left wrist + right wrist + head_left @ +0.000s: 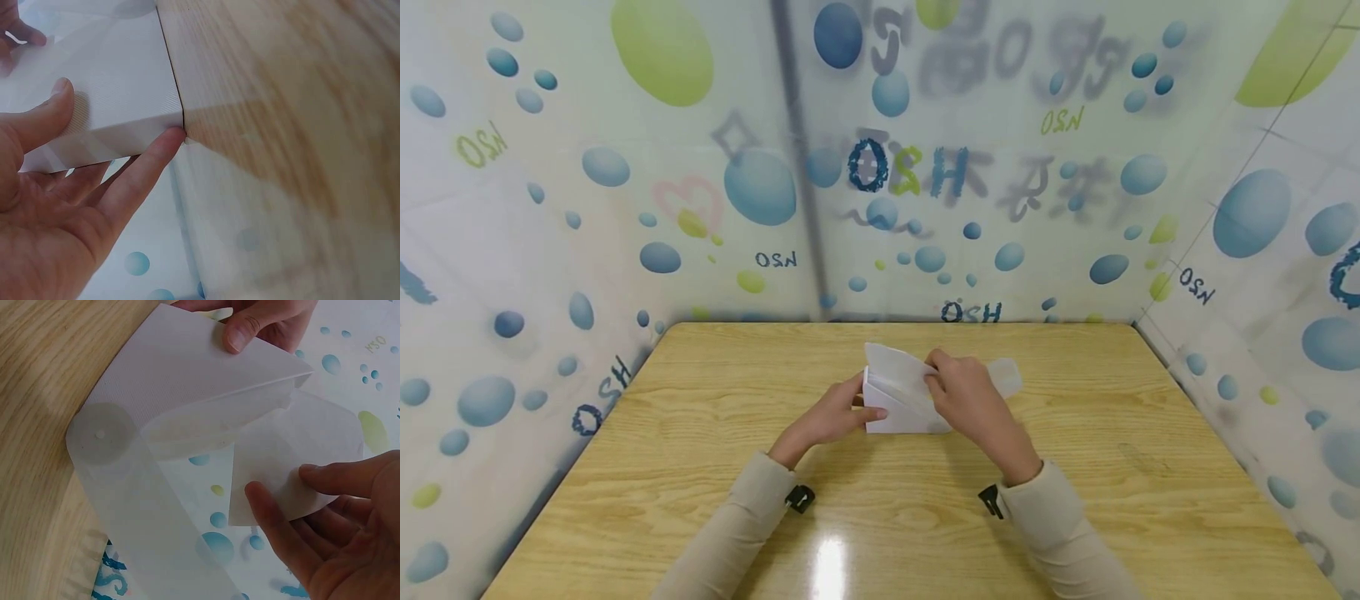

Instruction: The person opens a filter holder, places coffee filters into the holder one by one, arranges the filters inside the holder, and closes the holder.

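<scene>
A white, finely ribbed box (904,420) stands upright on the table, its upper side open. My left hand (833,414) grips its left end, with the thumb (53,112) flat on the near face and the other fingers round the end and behind. My right hand (964,396) pinches the edge of a thin white sheet (265,456) between thumb and fingers, over the box's opening. This sheet slants up from the box. Out to the right extends a translucent strip (1006,377), which overlaps a pale round disc (100,434) at the box's end.
The wood-grain table (737,367) reaches to a light wall covering (700,192) printed with blue and green drops, at the back and both sides. Small black clips (801,499) sit at the sleeve cuffs. Light glares off the table's front.
</scene>
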Action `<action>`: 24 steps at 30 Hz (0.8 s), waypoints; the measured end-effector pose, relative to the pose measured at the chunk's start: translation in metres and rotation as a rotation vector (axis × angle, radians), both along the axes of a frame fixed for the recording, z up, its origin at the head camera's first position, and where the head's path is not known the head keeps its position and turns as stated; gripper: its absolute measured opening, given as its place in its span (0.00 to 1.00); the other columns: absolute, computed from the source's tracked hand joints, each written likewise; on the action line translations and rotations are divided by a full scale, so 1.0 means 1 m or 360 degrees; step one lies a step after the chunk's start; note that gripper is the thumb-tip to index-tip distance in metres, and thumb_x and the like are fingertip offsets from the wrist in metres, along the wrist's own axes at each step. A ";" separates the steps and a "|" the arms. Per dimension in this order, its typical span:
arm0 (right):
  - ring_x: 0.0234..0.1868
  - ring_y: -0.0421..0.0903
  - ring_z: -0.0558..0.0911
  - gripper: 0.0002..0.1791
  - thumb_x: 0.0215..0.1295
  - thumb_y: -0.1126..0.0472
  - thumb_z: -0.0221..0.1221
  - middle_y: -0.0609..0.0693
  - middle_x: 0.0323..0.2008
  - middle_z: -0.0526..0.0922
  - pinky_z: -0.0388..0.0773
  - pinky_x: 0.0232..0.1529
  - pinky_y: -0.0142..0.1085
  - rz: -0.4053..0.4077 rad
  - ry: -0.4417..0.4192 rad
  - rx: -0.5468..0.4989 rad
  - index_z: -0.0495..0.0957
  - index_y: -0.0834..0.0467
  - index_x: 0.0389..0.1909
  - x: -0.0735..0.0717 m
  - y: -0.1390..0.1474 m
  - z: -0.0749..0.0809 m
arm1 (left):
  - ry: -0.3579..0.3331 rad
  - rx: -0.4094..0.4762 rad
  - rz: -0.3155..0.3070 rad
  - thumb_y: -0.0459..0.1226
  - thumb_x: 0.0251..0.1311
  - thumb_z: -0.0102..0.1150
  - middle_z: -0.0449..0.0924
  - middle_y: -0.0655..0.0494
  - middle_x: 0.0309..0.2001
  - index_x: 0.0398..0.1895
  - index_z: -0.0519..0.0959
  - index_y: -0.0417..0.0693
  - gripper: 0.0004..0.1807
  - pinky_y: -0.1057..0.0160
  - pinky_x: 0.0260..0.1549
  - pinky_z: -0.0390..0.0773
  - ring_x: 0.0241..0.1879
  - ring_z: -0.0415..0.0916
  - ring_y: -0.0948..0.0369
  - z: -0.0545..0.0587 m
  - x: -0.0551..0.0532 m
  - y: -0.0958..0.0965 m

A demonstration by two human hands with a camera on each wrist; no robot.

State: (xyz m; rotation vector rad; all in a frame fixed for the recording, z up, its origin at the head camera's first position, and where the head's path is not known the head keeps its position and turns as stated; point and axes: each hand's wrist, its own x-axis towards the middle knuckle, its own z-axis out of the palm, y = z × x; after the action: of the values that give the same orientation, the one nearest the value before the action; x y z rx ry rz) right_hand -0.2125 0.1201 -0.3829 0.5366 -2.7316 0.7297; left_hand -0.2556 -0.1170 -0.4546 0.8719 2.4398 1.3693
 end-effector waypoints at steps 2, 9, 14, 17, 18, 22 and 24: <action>0.24 0.41 0.79 0.05 0.73 0.66 0.61 0.56 0.35 0.89 0.77 0.27 0.32 -0.0001 -0.0006 -0.0007 0.83 0.62 0.44 0.000 -0.001 -0.001 | 0.0000 -0.0005 0.0007 0.36 0.72 0.62 0.82 0.39 0.56 0.71 0.67 0.42 0.28 0.59 0.40 0.87 0.53 0.84 0.44 0.000 0.000 0.000; 0.27 0.41 0.82 0.05 0.73 0.66 0.61 0.56 0.35 0.90 0.79 0.29 0.33 0.0007 -0.0012 -0.0008 0.83 0.61 0.44 -0.002 -0.003 -0.005 | -0.0012 0.0003 -0.0014 0.35 0.72 0.61 0.82 0.37 0.55 0.70 0.66 0.39 0.27 0.54 0.36 0.88 0.52 0.85 0.44 -0.001 -0.001 -0.001; 0.24 0.40 0.79 0.05 0.73 0.66 0.61 0.55 0.33 0.89 0.77 0.27 0.32 0.0014 -0.0029 -0.0011 0.83 0.62 0.44 -0.003 -0.003 -0.006 | -0.0015 -0.0004 0.0000 0.35 0.72 0.62 0.82 0.37 0.55 0.70 0.67 0.40 0.27 0.53 0.37 0.88 0.52 0.85 0.43 0.000 0.000 0.000; 0.22 0.39 0.76 0.06 0.72 0.66 0.60 0.54 0.30 0.88 0.75 0.25 0.31 0.0016 -0.0031 -0.0011 0.83 0.62 0.44 -0.003 -0.003 -0.006 | -0.0021 -0.0013 0.0009 0.35 0.72 0.62 0.82 0.38 0.56 0.71 0.67 0.42 0.27 0.54 0.38 0.88 0.53 0.84 0.43 0.001 0.000 0.000; 0.21 0.39 0.75 0.06 0.72 0.66 0.60 0.54 0.29 0.87 0.74 0.24 0.31 0.0018 -0.0030 -0.0013 0.83 0.62 0.44 -0.003 -0.002 -0.006 | -0.0020 -0.0016 0.0011 0.35 0.72 0.62 0.82 0.38 0.56 0.71 0.67 0.42 0.27 0.55 0.38 0.88 0.53 0.84 0.43 0.001 0.001 0.000; 0.19 0.39 0.73 0.07 0.72 0.66 0.59 0.52 0.26 0.85 0.71 0.23 0.31 0.0025 -0.0019 -0.0022 0.84 0.63 0.44 -0.004 -0.002 -0.007 | -0.0021 -0.0029 0.0024 0.35 0.72 0.62 0.82 0.41 0.57 0.72 0.66 0.44 0.28 0.60 0.39 0.87 0.54 0.84 0.45 0.002 0.001 0.001; 0.19 0.40 0.73 0.07 0.71 0.66 0.58 0.52 0.25 0.85 0.71 0.23 0.31 0.0020 -0.0018 -0.0020 0.84 0.63 0.43 -0.004 -0.002 -0.008 | -0.0009 -0.0025 0.0015 0.35 0.72 0.62 0.82 0.41 0.57 0.71 0.67 0.43 0.28 0.60 0.39 0.87 0.53 0.84 0.45 0.002 0.001 0.001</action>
State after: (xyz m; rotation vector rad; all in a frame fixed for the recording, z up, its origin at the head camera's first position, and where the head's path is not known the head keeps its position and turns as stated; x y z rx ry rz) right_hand -0.2170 0.1184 -0.3908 0.5495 -2.7346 0.7544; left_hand -0.2541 -0.1163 -0.4526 0.8527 2.4503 1.3522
